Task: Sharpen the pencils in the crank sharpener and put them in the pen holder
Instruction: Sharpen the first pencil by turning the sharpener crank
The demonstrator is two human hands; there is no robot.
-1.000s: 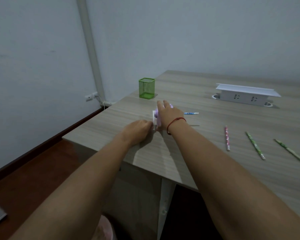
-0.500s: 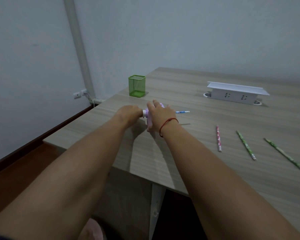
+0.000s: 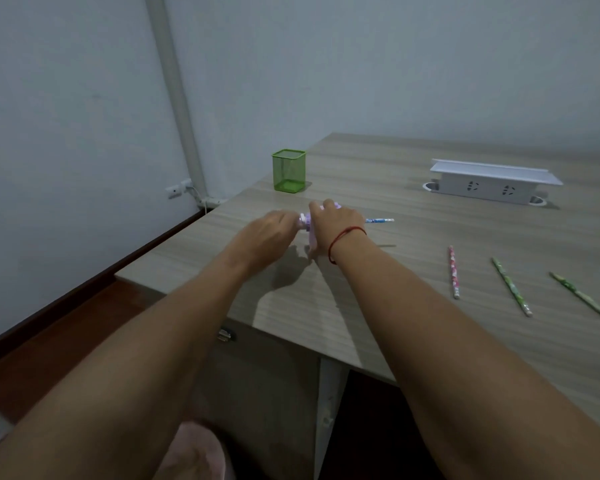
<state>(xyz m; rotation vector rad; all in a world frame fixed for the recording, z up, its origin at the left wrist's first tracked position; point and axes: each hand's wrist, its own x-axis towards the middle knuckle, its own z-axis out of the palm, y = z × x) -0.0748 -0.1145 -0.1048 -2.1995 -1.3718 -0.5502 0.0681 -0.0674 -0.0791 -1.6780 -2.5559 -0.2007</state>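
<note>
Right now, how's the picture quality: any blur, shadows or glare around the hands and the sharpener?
Head view: dim, even light, no glare; the left hand is smeared by motion blur, the right hand over the purple sharpener is sharper; soft shadows lie on the table under both hands; the wide lens makes the wall pipe lean; the pink pencil is crisp enough to show its pattern.

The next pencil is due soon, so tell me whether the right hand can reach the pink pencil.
Probably yes. The pink pencil lies in the open on the table, to the right of the right hand, with only bare wood between. That hand first has to let go of the purple sharpener.
</note>
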